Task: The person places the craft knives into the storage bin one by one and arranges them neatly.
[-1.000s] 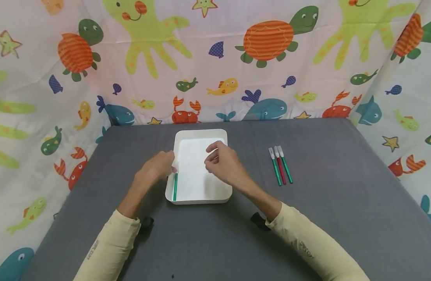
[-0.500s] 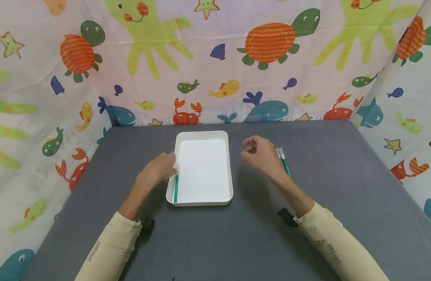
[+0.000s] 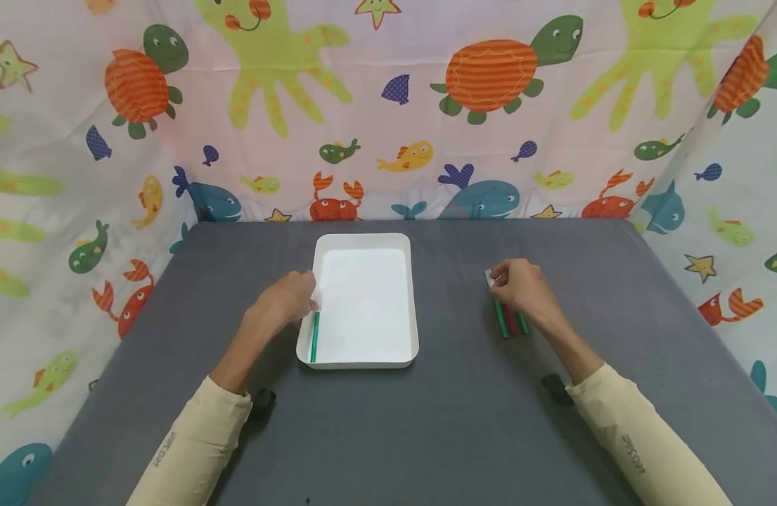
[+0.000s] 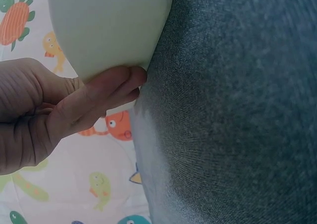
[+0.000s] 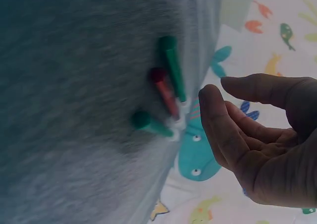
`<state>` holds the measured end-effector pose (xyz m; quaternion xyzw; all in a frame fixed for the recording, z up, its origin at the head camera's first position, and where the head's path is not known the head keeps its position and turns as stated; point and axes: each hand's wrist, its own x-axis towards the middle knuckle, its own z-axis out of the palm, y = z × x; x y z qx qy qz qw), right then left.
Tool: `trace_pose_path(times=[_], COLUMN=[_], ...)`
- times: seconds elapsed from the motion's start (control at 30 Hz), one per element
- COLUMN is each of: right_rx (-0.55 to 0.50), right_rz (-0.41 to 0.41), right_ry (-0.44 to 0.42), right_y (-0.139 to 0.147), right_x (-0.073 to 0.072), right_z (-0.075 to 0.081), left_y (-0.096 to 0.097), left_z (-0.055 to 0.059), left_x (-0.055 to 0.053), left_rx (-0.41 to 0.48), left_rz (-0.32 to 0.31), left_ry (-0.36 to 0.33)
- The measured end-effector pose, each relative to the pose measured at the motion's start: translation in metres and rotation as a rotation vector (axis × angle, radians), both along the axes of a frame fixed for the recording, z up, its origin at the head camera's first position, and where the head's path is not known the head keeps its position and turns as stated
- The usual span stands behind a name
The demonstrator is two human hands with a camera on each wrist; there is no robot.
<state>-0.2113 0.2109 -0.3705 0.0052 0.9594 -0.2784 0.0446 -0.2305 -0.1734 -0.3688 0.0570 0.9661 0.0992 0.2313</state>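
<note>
Left hand (image 3: 284, 298): you pinch the white tray (image 3: 366, 309).
Right hand (image 3: 524, 287): loosely curved, holding nothing, near three pens (image 5: 167, 97) (two green, one red).

In the head view, the upper parts of the red pen (image 3: 511, 322) and the right-hand green pen (image 3: 522, 323) are hidden by the right hand (image 3: 521, 287). A stretch of the white tray's (image 3: 412, 302) left rim is covered by the left hand (image 3: 288, 295), whose thumb tip is concealed behind the tray wall in the left wrist view. Both sleeves (image 3: 641, 429) are cut off below; their lettering cannot be read. In the right wrist view, the pens are blurred.
</note>
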Motion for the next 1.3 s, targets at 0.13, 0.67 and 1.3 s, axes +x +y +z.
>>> trace_pose_path(times=[0.13, 0.67, 1.3], right_rx=[0.025, 0.054, 0.115], right_rz=[0.011, 0.016, 0.029], right_ry=[0.003, 0.064, 0.09], right_y=[0.008, 0.005, -0.005], right_x=[0.002, 0.005, 0.002], right_z=[-0.011, -0.025, -0.028], left_y=[-0.001, 0.002, -0.006], left_z=[-0.002, 0.0, 0.0], left_x=[0.002, -0.004, 0.002], left_rx=[0.01, -0.019, 0.067], left_rz=[-0.021, 0.004, 0.038], left_ry=[0.018, -0.008, -0.014])
